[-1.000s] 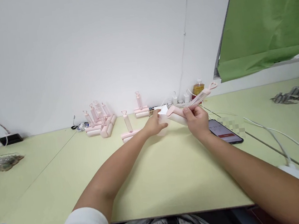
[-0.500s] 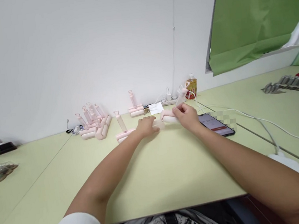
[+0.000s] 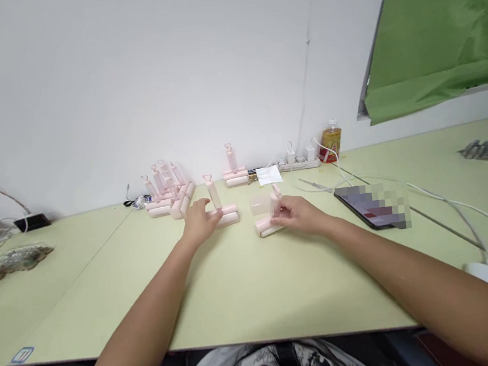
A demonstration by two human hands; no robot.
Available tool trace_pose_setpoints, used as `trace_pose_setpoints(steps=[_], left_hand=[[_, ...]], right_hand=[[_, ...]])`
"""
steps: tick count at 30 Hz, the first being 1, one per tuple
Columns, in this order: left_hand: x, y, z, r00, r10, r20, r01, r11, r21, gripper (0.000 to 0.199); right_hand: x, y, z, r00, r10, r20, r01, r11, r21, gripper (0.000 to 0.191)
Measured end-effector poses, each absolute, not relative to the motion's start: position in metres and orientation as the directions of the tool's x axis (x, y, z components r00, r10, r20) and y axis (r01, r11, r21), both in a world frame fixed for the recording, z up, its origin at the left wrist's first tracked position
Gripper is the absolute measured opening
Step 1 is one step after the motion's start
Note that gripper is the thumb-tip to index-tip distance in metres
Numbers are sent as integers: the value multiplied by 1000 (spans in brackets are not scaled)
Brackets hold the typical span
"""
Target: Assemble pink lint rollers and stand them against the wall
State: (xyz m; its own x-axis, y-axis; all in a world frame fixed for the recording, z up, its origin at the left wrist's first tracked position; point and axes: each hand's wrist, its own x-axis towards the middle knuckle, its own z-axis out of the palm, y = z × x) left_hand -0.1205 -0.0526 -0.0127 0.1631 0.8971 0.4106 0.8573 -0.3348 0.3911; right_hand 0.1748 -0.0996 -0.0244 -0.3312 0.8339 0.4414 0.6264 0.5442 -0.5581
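Note:
In the head view my right hand (image 3: 298,214) is closed round the upright clear handle of a pink-and-white roller (image 3: 266,225), whose body is low over or on the table. Behind that roller lies a translucent cover (image 3: 259,205). My left hand (image 3: 198,222) is at the left end of a second pink roller (image 3: 229,214), its fingers apart and reaching round that end. This roller's clear handle (image 3: 213,193) stands upright with a loop on top. Whether the left fingers press on it is hard to see.
Several more pink rollers (image 3: 168,194) cluster at the back left, and another (image 3: 236,176) stands by the wall. A power strip (image 3: 308,164), white paper (image 3: 269,175), a bottle (image 3: 331,141) and scissors (image 3: 313,185) are at the back. A phone (image 3: 364,207) and white cables lie right.
My left hand has gone from the translucent cover leftward to the second roller. My right hand has brought its roller lower and nearer, with the handle more upright. The view has shifted.

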Motion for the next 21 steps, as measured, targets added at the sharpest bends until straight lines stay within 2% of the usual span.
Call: trace_pose_setpoints(steps=[2,4,9,13,17,19,21], left_hand=[[-123,-44,-19,212,914,347,835,-354,421,53],[-123,-39,-25,254,922,293,801,-370,471,46],[-125,-39,-30,226,942,248,713,-333,617,38],[-126,-42,-25,179,958,226,679,-286,676,38],[-126,-46,-19,144,968,204,686,-246,685,40],[-129,-48,-17,190,965,181,697,-262,667,42],[-132,-51,-15,277,952,131,724,-296,623,49]], right_hand=[[173,-103,-24,-389,827,407,623,561,-545,17],[173,-104,-24,-444,809,385,631,587,-507,17],[174,-105,-25,-594,695,404,589,719,-369,20],[172,-109,-26,-586,739,333,627,673,-392,18],[173,-111,-24,-614,742,267,615,663,-426,40],[173,-111,-23,-605,754,256,612,646,-456,41],[171,-112,-20,-562,784,265,621,611,-491,34]])
